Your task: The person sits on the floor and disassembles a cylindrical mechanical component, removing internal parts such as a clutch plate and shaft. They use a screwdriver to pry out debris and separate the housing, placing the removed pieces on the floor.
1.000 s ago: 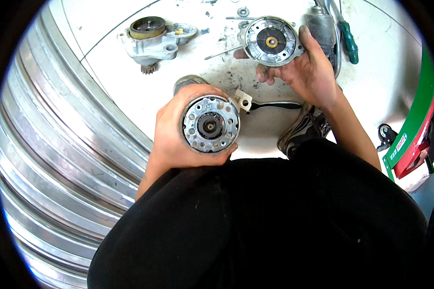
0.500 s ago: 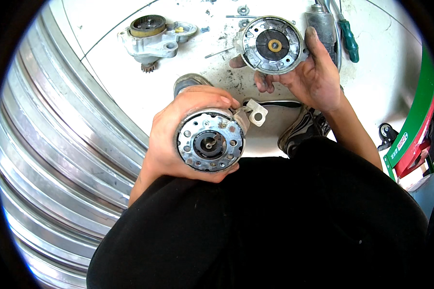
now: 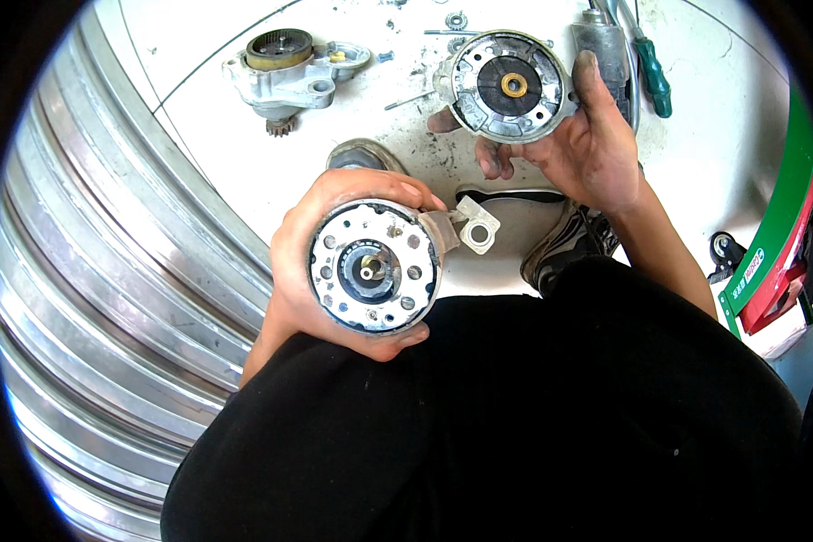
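Note:
My left hand (image 3: 294,248) is wrapped round a cylindrical motor body (image 3: 375,268), whose round, holed metal end plate faces up with a shaft in its dark centre. From the body's right side sticks out a pale metal terminal tab (image 3: 480,227) with a hole. Farther away and to the right, my right hand (image 3: 596,149) grips a round metal end cover (image 3: 513,88), its dark inner face and brass centre ring turned upward. The thumb lies along the cover's right edge, with fingers underneath. Motor body and cover are apart.
A grey gear housing (image 3: 298,86) stands on the white floor at the far left. Beyond my right hand are a metal cylinder (image 3: 601,47) and a green-handled screwdriver (image 3: 657,81). Thin rods and small parts lie near the cover. Ribbed metal (image 3: 126,262) lines the left.
My left hand has shifted slightly left and toward me, tilting the motor body so its end plate catches more light. My right hand and the end cover have barely moved.

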The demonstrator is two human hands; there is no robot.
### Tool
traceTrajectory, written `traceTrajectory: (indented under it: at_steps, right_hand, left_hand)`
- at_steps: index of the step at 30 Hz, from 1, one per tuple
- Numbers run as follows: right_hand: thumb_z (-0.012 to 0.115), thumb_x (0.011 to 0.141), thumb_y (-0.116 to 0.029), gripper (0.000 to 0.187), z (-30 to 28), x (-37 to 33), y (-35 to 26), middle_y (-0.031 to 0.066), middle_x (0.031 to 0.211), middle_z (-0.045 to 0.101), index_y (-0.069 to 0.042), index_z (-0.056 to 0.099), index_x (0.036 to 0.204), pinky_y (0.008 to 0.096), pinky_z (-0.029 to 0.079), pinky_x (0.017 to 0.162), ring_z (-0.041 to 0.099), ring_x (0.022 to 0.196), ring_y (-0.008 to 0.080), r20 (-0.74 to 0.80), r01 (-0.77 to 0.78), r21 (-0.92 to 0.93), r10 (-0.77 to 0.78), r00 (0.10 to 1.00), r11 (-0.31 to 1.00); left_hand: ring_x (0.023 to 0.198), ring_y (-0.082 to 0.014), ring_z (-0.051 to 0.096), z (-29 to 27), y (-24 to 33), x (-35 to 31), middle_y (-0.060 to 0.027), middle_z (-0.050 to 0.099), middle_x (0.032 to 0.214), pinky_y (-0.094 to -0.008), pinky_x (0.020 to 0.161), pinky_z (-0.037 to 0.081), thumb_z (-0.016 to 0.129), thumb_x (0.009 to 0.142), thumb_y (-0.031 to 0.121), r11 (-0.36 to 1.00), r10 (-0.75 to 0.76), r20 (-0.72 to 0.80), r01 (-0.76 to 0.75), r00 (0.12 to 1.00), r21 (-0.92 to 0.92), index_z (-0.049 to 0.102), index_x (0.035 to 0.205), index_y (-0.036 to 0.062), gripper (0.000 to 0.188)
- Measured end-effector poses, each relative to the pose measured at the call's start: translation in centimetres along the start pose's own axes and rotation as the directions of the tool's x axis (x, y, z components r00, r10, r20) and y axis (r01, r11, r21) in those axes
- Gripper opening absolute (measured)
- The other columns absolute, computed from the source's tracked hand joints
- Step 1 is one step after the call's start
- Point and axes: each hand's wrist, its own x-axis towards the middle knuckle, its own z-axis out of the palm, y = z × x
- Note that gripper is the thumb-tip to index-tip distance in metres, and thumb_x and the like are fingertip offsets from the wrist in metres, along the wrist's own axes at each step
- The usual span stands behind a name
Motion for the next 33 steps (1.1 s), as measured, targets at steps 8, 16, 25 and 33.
traceTrajectory:
  at_steps: [8,16,25,33]
  right_hand:
    - [0.000,0.101,-0.061,0.083,0.1,-0.2,-0.2,0.0167,0.117,0.066,-0.007,0.049,0.141,0.0398,0.048,0.079,0.063,0.095,0.0245,-0.002,0.003,0.001,-0.003,1.000,1.000]
    - [0.020,0.106,-0.056,0.066,0.0,-0.2,-0.5,0.0161,0.107,0.068,-0.002,0.053,0.127,0.0363,0.052,0.078,0.066,0.089,0.0231,-0.138,-0.134,-0.238,0.103,0.985,0.962]
    - [0.051,0.102,-0.037,0.042,-1.1,-0.8,1.0,0.0186,0.080,0.068,0.001,0.063,0.113,0.0364,0.052,0.068,0.067,0.072,0.0237,-0.350,-0.363,-0.866,0.103,0.931,0.344]
    - [0.069,0.088,-0.019,0.021,2.9,-0.6,-4.5,0.0131,0.085,0.068,-0.005,0.070,0.104,0.0362,0.054,0.070,0.068,0.077,0.0258,0.068,0.079,-0.996,-0.203,0.977,0.047]
  left_hand:
    - [0.108,-0.0243,0.067,0.3,0.6,0.1,-0.0154,0.066,0.115,-0.0337,0.091,0.054,0.094,0.047,0.016,0.997,-0.049,0.044,0.046,0.998,0.065,0.058,0.121,0.0010,0.084]
    - [0.108,-0.0240,0.066,0.4,0.7,-0.2,-0.0141,0.067,0.115,-0.0331,0.093,0.053,0.094,0.047,0.015,0.988,-0.085,0.024,0.081,0.996,0.130,0.059,0.121,0.0023,0.083]
    - [0.103,-0.0217,0.068,1.1,1.3,-0.4,-0.0101,0.069,0.110,-0.0325,0.090,0.054,0.092,0.048,0.014,0.932,-0.178,-0.068,0.191,0.982,0.308,0.061,0.118,0.0058,0.077]
    - [0.086,-0.0236,0.071,1.7,1.1,0.1,-0.0087,0.070,0.095,-0.0330,0.078,0.056,0.090,0.053,0.025,0.816,-0.380,-0.122,0.394,0.917,0.422,0.064,0.109,0.0067,0.065]
